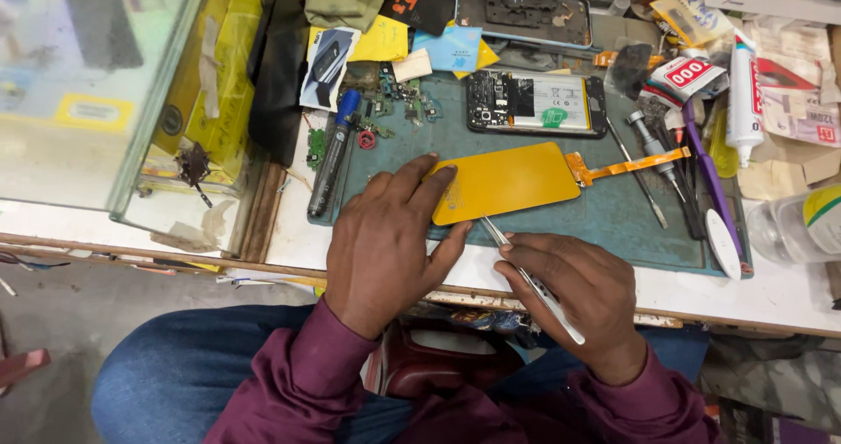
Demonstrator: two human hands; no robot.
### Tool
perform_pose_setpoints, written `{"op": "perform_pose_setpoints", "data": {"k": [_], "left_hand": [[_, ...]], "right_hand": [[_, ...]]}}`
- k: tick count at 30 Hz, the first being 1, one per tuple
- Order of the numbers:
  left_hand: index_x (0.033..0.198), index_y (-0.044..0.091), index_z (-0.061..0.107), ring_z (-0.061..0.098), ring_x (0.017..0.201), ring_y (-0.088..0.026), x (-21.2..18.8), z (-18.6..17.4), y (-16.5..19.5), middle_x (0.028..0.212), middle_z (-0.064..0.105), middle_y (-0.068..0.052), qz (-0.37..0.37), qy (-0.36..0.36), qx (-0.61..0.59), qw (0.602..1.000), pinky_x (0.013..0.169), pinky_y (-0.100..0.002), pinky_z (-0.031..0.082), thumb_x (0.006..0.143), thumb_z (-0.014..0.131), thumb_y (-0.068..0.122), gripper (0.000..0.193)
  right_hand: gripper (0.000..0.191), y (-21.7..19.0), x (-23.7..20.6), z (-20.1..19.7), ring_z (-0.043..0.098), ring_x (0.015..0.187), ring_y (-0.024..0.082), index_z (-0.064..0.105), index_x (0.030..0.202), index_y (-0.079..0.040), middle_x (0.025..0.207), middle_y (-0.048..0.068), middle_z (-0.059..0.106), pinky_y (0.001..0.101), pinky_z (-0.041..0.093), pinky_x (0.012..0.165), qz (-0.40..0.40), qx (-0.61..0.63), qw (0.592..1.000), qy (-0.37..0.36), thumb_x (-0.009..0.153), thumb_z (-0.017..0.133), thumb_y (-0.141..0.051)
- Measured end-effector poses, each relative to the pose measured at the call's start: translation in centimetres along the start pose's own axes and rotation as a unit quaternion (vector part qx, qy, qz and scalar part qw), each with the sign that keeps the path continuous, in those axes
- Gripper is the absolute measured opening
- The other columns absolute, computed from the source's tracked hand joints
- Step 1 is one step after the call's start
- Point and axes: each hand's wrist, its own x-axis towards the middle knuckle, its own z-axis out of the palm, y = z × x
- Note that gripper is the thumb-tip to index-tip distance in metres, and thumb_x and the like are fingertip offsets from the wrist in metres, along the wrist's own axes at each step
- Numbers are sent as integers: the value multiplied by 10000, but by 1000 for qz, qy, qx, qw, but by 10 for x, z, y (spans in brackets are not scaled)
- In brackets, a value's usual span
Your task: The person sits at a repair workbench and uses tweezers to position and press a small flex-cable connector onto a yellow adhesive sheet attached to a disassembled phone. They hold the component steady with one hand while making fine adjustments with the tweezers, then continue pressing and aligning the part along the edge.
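Note:
A yellow phone display panel [508,181] lies face down on the teal work mat [613,216], its orange flex cable [626,165] trailing right. My left hand [385,234] presses flat on the panel's left end, fingers spread. My right hand [574,291] grips metal tweezers [526,273], whose tips touch the panel's lower edge near its middle. Behind the panel sits an opened phone body [534,104] showing its battery and circuit board.
Screwdrivers [653,151], a purple tool [705,177], a white glue tube [743,94] and a plastic bottle [802,225] crowd the right. A dark pen [331,159] and small circuit parts lie left. A glass case [105,85] stands far left. A second phone frame [524,15] rests behind.

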Motion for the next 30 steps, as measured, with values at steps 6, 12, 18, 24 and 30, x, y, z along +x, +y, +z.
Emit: {"op": "perform_pose_setpoints", "data": {"k": [6,12,18,24,30], "left_hand": [[1280,30,651,649,1065,-332,1,0,0,1335,642,-139,-3,3,-1,1000,863,-451,528,861,741,316,515],[1287,28,643,648,1049,-328,2,-3,1,1258,645,-114,-18,-15,-14,1000,836,-448,528,848,755,311,534],[1304,27,633,647,1068,-337,3,-4,1,1245,639,-117,-10,-6,-31,999,863,-441,529,838,761,301,555],[1328,37,622,651,1077,-346,2,-4,0,1239,638,-132,-16,-3,-41,999,870,-441,529,822,771,300,589],[1377,56,601,660,1046,-350,2,-5,-2,1217,646,-132,-26,-16,-53,998,845,-443,532,811,782,308,645]], "right_hand": [[234,0,-1,1,762,886,242,722,1018,-43,983,96,759,328,589,735,-4,1,1000,7,819,840,-77],[229,-1,0,1,763,876,238,721,997,-48,975,91,761,323,585,723,1,7,1000,8,807,844,-85],[234,0,0,0,758,864,235,723,993,-50,970,89,761,322,580,718,-8,2,1000,8,799,846,-92],[242,0,-1,-1,757,872,232,725,998,-54,979,84,761,322,579,722,-9,3,1000,2,795,845,-108],[221,2,-2,0,752,872,221,728,986,-66,984,68,763,323,572,712,-16,-2,1000,-3,805,839,-126]]}}
